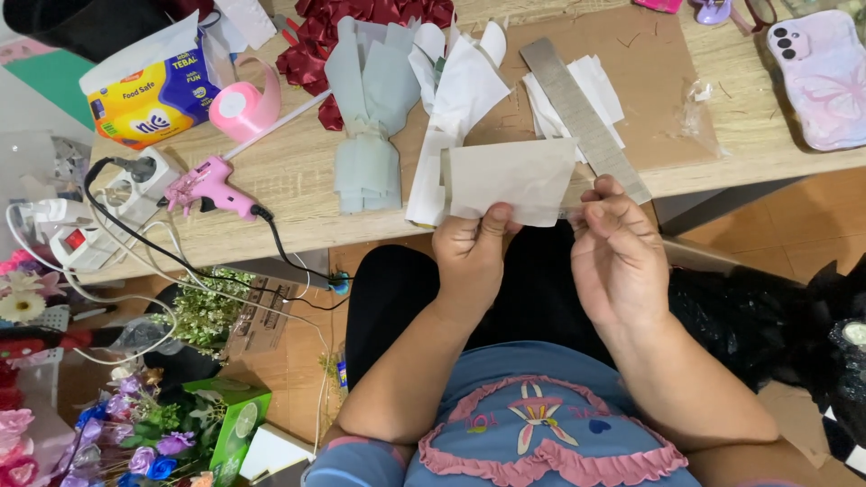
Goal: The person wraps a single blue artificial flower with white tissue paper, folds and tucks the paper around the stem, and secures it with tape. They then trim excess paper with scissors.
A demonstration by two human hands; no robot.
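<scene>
The left hand pinches the lower edge of a pale paper sheet, thumb on top and fingers behind, holding it just past the near edge of the surface. The right hand pinches the sheet's right lower corner between thumb and fingertips. The sheet hangs flat between both hands, above the lap, not resting on the wood.

On the surface behind it lie a steel ruler on brown card, more white paper pieces, a folded grey-green wrap, dark red wrapping, a pink ribbon roll and a pink glue gun.

Judging by this, several pieces seem already cut and one wrap folded; the held sheet looks unfolded and unglued so far.
</scene>
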